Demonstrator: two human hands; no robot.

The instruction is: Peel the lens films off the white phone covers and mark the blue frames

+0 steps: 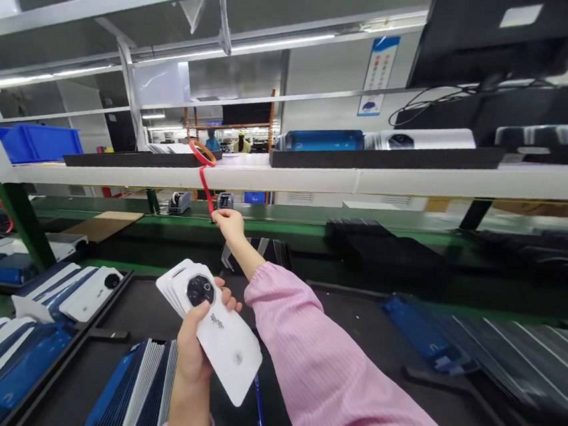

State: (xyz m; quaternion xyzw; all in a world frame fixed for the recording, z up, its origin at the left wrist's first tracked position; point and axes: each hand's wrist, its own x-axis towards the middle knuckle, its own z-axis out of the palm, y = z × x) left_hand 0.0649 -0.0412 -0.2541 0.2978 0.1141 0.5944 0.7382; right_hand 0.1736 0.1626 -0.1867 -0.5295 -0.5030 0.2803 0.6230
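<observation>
My left hand (194,346) is closed around a small stack of white phone back covers (220,331), each with a round black camera ring, held low in the middle of the view. My right hand (227,224), in a pink sleeve, is stretched forward and pinches the lower end of a red strip (205,185) that rises to a red and orange tape ring (202,153) at the white shelf edge.
A row of upright covers (139,386) stands in a black tray below my left hand. More white and blue-filmed covers (75,290) lie at left. Blue-filmed panels (420,333) lie at right. A green conveyor (282,229) runs behind, and a white shelf (392,176) carries black trays.
</observation>
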